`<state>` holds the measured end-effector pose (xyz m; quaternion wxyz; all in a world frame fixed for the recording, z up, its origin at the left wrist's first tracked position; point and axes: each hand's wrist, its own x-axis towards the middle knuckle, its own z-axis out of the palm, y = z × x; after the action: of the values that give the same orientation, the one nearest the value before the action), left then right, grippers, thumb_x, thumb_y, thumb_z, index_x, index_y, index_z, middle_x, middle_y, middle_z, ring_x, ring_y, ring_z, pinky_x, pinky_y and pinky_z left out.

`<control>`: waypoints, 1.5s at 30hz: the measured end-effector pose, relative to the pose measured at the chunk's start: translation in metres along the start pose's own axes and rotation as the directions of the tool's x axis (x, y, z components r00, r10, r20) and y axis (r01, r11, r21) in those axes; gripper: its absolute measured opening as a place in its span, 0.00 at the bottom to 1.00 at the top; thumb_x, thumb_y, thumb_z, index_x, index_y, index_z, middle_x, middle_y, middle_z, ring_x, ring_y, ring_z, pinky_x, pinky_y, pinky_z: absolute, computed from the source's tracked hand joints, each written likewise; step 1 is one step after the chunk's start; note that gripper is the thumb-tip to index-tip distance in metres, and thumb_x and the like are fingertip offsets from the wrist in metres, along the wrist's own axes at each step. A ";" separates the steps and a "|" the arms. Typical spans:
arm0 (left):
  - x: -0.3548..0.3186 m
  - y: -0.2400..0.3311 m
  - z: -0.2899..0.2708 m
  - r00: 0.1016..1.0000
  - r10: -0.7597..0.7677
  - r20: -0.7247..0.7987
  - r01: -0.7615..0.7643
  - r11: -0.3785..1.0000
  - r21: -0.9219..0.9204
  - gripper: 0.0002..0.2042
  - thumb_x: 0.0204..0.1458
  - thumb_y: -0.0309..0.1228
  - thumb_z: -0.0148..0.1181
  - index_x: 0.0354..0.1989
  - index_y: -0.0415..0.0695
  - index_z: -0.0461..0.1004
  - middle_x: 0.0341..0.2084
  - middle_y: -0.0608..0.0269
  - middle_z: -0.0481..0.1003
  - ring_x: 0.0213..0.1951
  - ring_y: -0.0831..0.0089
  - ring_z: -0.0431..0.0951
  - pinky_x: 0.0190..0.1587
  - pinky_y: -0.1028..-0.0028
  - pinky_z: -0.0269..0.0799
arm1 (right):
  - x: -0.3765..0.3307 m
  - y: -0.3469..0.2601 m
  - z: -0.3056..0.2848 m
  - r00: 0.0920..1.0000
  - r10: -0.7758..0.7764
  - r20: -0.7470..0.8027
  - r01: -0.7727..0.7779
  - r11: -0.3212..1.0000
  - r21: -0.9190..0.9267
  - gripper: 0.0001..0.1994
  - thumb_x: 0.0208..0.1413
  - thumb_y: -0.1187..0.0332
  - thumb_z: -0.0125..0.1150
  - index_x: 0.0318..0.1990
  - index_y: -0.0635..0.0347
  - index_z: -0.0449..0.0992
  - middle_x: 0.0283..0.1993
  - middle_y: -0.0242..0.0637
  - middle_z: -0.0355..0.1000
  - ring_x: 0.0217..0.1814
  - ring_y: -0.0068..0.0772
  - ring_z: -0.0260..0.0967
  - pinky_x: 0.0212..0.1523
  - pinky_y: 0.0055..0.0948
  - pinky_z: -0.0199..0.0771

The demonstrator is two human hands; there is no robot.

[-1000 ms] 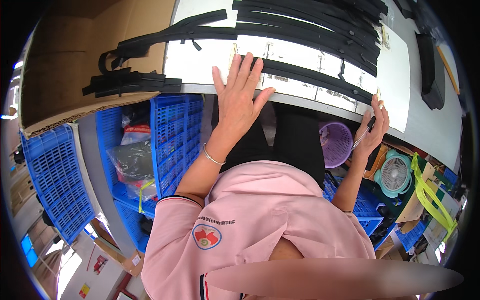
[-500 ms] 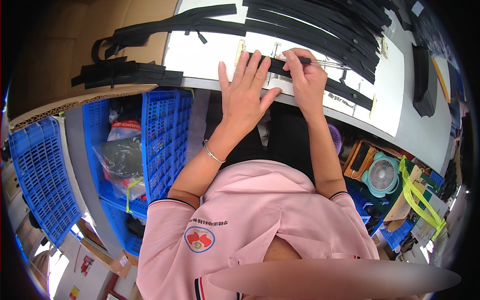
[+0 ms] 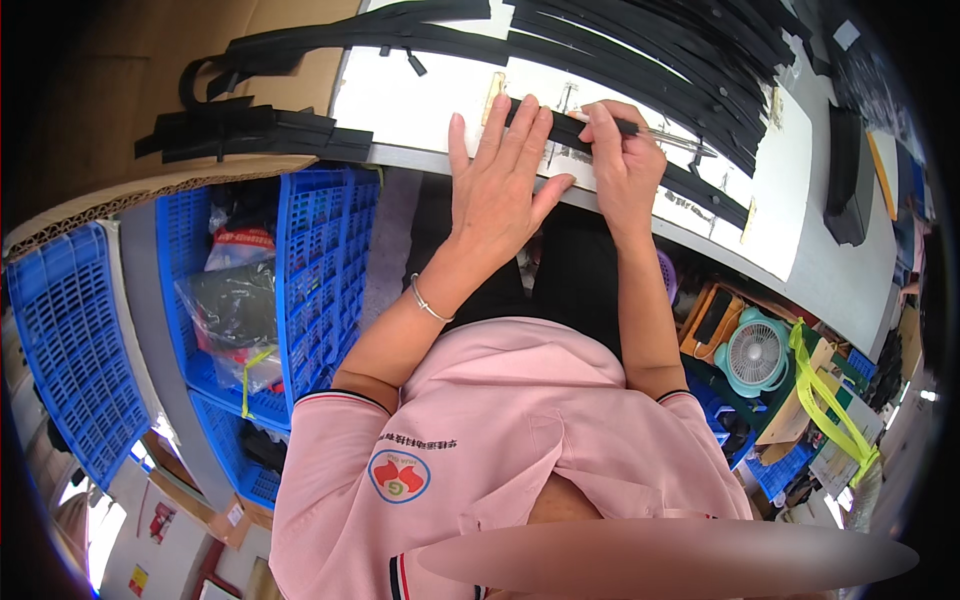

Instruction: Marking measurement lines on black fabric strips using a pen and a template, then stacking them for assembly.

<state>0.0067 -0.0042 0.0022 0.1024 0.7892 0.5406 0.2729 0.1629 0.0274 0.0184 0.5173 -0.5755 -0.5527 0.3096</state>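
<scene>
My left hand (image 3: 498,185) lies palm down at the near edge of the white work board (image 3: 395,105), fingers stretched and spread. Its fingertips rest on a flat black strip (image 3: 567,127) running left to right along the board. To its right, my right hand (image 3: 628,165) is closed in a pinch around a slim tool (image 3: 627,127) with a black grip. A pale tip points left toward the strip, and thin metal prongs stick out to the right; whether this is one tool or two I cannot tell. Past my right hand the strip continues (image 3: 705,195).
Many black strips (image 3: 640,65) lie across the board's far side. More strips (image 3: 250,135) hang over a cardboard box (image 3: 110,100) at left. Blue crates (image 3: 330,260) stand below the table's left end. A turquoise fan (image 3: 755,352) sits low on the right.
The whole view has shifted slightly. Both hands keep nearly the same places on the strip; my right hand and its tool have moved very little.
</scene>
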 end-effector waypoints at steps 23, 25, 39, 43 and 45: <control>0.003 -0.001 0.001 0.999 0.032 -0.021 -0.031 0.999 0.016 0.35 0.52 0.47 0.68 0.67 0.42 0.68 0.69 0.58 0.65 0.72 0.57 0.58 0.70 0.38 0.42 | 0.002 0.000 0.007 1.000 0.001 -0.026 -0.002 0.999 -0.053 0.14 0.64 0.68 0.64 0.30 0.73 0.79 0.34 0.31 0.78 0.24 0.17 0.69 0.26 0.22 0.65; 0.003 -0.001 0.003 0.999 0.041 -0.030 -0.041 0.999 0.017 0.35 0.52 0.47 0.68 0.67 0.42 0.68 0.69 0.58 0.65 0.73 0.56 0.58 0.70 0.38 0.42 | 0.002 0.000 0.007 1.000 -0.014 -0.015 0.013 0.996 -0.083 0.14 0.64 0.68 0.65 0.31 0.73 0.79 0.34 0.32 0.78 0.23 0.19 0.68 0.25 0.23 0.65; 0.006 0.002 0.003 0.999 0.043 -0.021 -0.042 0.998 0.048 0.35 0.52 0.47 0.67 0.67 0.42 0.69 0.68 0.57 0.66 0.72 0.56 0.59 0.69 0.36 0.43 | 0.001 0.000 0.001 0.996 -0.044 0.074 0.044 0.999 -0.009 0.09 0.62 0.71 0.64 0.32 0.69 0.81 0.25 0.31 0.77 0.21 0.14 0.65 0.23 0.20 0.64; 0.007 0.003 0.001 0.999 0.034 -0.004 -0.034 0.998 0.050 0.34 0.53 0.47 0.66 0.66 0.42 0.69 0.67 0.57 0.67 0.72 0.55 0.59 0.70 0.37 0.41 | 0.002 0.005 0.004 0.995 -0.089 0.042 0.090 0.996 -0.014 0.09 0.62 0.69 0.64 0.33 0.66 0.81 0.22 0.31 0.75 0.20 0.17 0.66 0.22 0.21 0.65; 0.007 0.003 0.000 0.999 0.037 0.011 -0.037 0.999 0.034 0.34 0.54 0.47 0.66 0.66 0.42 0.69 0.67 0.57 0.67 0.72 0.55 0.58 0.71 0.39 0.38 | 0.002 0.007 0.001 0.989 -0.078 0.123 0.078 0.997 0.003 0.08 0.62 0.69 0.63 0.33 0.65 0.81 0.22 0.31 0.75 0.20 0.16 0.65 0.22 0.21 0.65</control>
<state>0.0111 0.0009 0.0059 0.0868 0.8020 0.5300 0.2614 0.1650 0.0308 0.0124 0.4935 -0.5337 -0.6059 0.3234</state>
